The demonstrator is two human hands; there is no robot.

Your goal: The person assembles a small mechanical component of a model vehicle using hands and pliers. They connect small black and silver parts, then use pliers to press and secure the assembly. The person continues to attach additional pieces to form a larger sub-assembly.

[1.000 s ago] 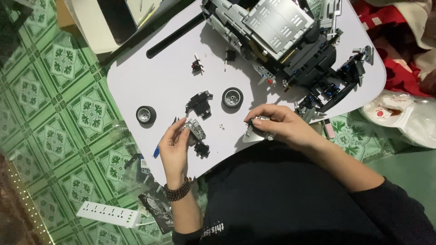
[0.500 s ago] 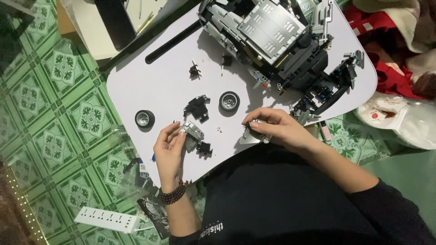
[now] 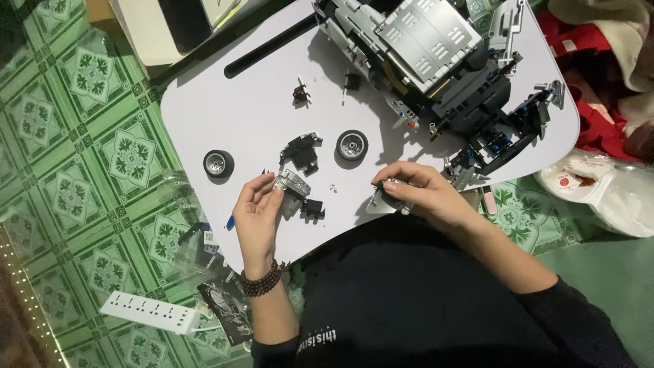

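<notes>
The big model car (image 3: 443, 75) looks mostly built, yet two wheels (image 3: 352, 144) lie loose on the table (image 3: 204, 109) while her left hand (image 3: 259, 215) pinches a grey piece (image 3: 291, 182) and right hand (image 3: 422, 194) grips another small part (image 3: 390, 197).

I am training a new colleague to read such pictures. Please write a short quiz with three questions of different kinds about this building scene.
1. True or false: the left hand touches a small grey and black brick assembly.
2. How many loose black rubber wheels with grey hubs lie on the pale lilac oval table?
3. What stands at the table's far side? A) a large grey and black brick vehicle model; B) a red kettle; C) a laptop.

Key
1. True.
2. Two: one at the left, one in the middle.
3. A.
</notes>
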